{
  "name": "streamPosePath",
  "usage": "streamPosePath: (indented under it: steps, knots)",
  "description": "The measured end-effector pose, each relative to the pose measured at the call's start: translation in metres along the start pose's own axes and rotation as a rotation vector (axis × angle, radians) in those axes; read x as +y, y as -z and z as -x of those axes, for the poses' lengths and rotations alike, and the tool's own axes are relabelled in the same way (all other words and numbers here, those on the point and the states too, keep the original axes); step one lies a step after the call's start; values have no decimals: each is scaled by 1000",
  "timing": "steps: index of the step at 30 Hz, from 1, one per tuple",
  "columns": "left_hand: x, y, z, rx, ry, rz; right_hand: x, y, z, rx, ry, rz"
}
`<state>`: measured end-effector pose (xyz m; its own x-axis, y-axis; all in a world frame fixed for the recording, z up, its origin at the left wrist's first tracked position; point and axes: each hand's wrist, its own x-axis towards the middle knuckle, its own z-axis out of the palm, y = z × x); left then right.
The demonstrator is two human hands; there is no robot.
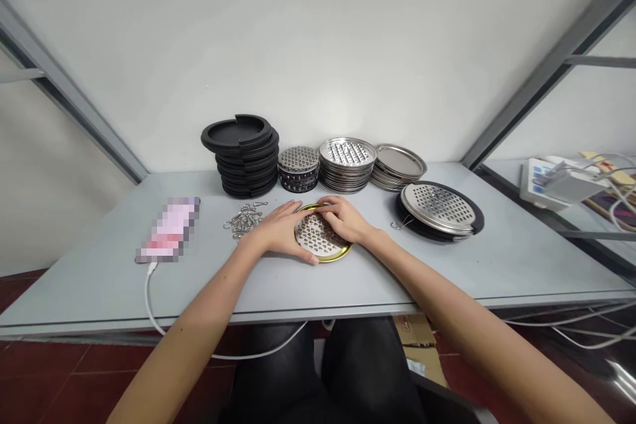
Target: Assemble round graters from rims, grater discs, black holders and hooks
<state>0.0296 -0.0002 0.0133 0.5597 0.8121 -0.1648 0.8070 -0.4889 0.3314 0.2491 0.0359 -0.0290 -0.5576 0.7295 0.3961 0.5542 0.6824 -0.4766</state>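
Observation:
A round metal grater plate with a gold-coloured rim lies on the desk in front of me. My left hand wraps its left edge, thumb on the near rim and fingers on the far side. On the upper right rim, the bent fingers of my right hand press against the plate. Left of my left hand is a loose pile of small metal clips. To the right, a grater plate tops a low stack with a black ring base, beside a single wire clip.
Along the wall stand stacked black rings, small grater discs, larger silver graters and plain metal discs. A phone with a white cable lies at left. A power strip sits beyond the right frame post.

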Motion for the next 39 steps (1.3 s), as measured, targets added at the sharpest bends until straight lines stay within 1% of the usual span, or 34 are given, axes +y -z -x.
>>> streamPosePath:
  steps: [7,17,32,39]
  knots:
    - [3,2,2,-2,8,4,1,-2,1,15,-29,-23]
    - [3,1,3,-1,2,24,-1,-1,3,44,-75,-48]
    - [4,1,3,-1,5,18,-1,-1,1,33,-55,-25]
    - [2,-1,2,1,1,20,-3,0,2,34,-5,16]
